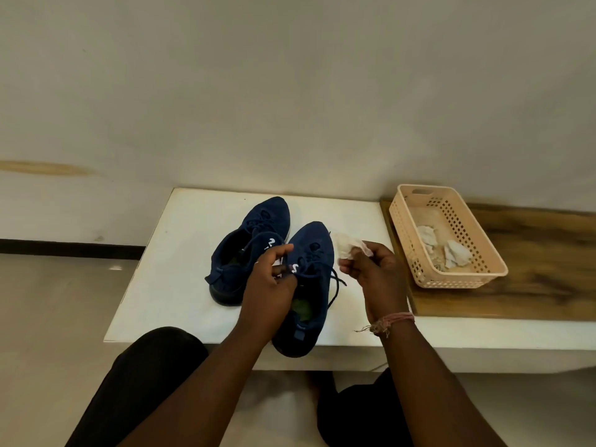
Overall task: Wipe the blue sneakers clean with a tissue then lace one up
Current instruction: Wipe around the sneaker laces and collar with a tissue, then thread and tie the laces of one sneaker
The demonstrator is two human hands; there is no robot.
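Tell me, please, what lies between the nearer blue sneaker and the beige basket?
In the head view, the right hand holding a crumpled tissue sits between the nearer sneaker and the basket, above the white table.

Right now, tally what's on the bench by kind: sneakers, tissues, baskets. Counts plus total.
Blue sneakers: 2, the far sneaker and the near sneaker, which the left hand grips.
Tissues: 3, one tissue in the right hand and two used tissues in the basket.
Baskets: 1, the peach basket.
Total: 6
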